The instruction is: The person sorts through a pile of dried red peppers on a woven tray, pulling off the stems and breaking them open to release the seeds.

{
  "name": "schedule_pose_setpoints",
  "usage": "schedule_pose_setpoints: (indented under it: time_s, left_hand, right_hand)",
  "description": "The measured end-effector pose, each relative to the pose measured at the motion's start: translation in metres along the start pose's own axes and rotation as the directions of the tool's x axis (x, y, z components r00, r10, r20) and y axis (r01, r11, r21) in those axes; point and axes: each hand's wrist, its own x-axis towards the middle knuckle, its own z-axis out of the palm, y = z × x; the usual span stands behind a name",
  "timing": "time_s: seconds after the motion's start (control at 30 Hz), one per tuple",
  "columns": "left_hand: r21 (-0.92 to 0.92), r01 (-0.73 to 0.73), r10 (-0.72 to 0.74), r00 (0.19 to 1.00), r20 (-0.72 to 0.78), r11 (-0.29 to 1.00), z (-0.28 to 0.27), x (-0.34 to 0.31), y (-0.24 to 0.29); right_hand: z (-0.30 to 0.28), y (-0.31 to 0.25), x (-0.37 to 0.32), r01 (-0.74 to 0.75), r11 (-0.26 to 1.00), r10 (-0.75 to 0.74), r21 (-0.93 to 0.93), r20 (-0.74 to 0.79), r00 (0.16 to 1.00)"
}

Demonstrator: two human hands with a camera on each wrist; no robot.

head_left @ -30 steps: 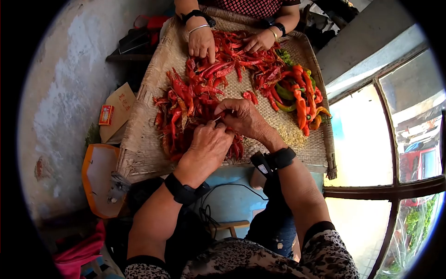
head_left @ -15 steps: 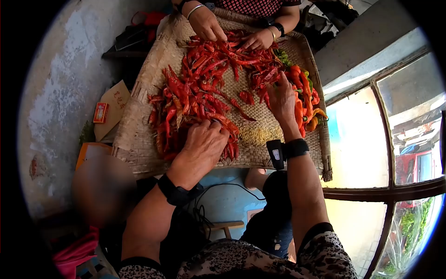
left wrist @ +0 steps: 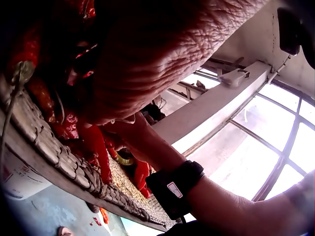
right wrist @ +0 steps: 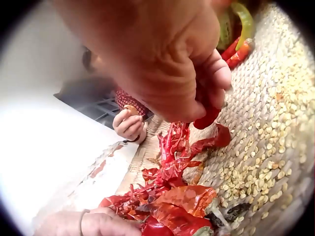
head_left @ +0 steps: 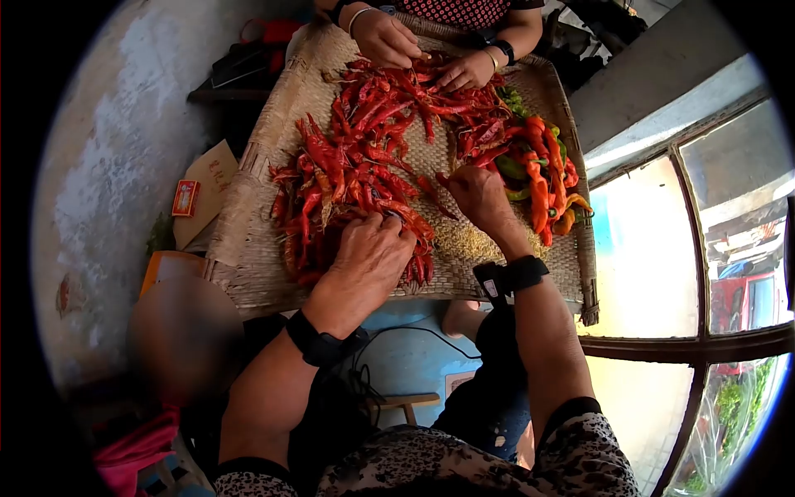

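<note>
In the head view the left hand (head_left: 370, 255) lies with bent fingers on the near part of a pile of dried red chilies (head_left: 331, 166); what its fingertips touch is hidden. The right hand (head_left: 484, 203) is over the middle of the woven tray (head_left: 257, 248), right of the pile. Its curled fingers pinch a red chili (right wrist: 208, 117), seen below the fingertips in the right wrist view. Pale seeds (head_left: 464, 238) lie on the weave under the right wrist. Beside them are fresh orange-red chilies (head_left: 537, 186).
Across the tray another person's hands (head_left: 387, 40) handle chilies at the far end. Green pieces (head_left: 513, 101) lie near the right rim. Left of the tray are a red matchbox (head_left: 185, 199), a brown card (head_left: 217, 178) and a wall (head_left: 116, 166). A window (head_left: 646, 248) is at the right.
The right hand left the left hand, reached right toward the chilies by the fresh ones, then drew back nearer with a red chili. The left hand stayed at the pile. The other person's hand shifted up.
</note>
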Motion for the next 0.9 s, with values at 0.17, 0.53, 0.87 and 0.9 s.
schedule_pose_setpoints:
  time_s: [0.17,0.53,0.87,0.9]
  left_hand:
    - [-0.004,0.024,-0.024,0.999,0.038,1.000,-0.007,0.001,0.003]
    - [0.019,0.018,-0.019,0.998,0.056,1.000,-0.006,0.003,0.004]
    - [0.041,0.011,-0.013,0.999,0.043,0.999,-0.007,0.004,0.006]
    - [0.027,0.023,-0.024,0.999,0.045,0.999,-0.007,0.005,0.007]
  right_hand:
    - [-0.023,0.006,-0.002,-0.193,0.897,0.318,0.399,-0.274,0.908]
    - [-0.001,-0.024,-0.021,-0.097,0.989,0.120,-0.115,0.215,0.969]
    - [-0.065,-0.018,-0.026,-0.398,0.790,0.118,0.465,0.522,0.844]
    - [-0.070,-0.013,-0.027,-0.455,0.741,0.094,0.494,0.594,0.799]
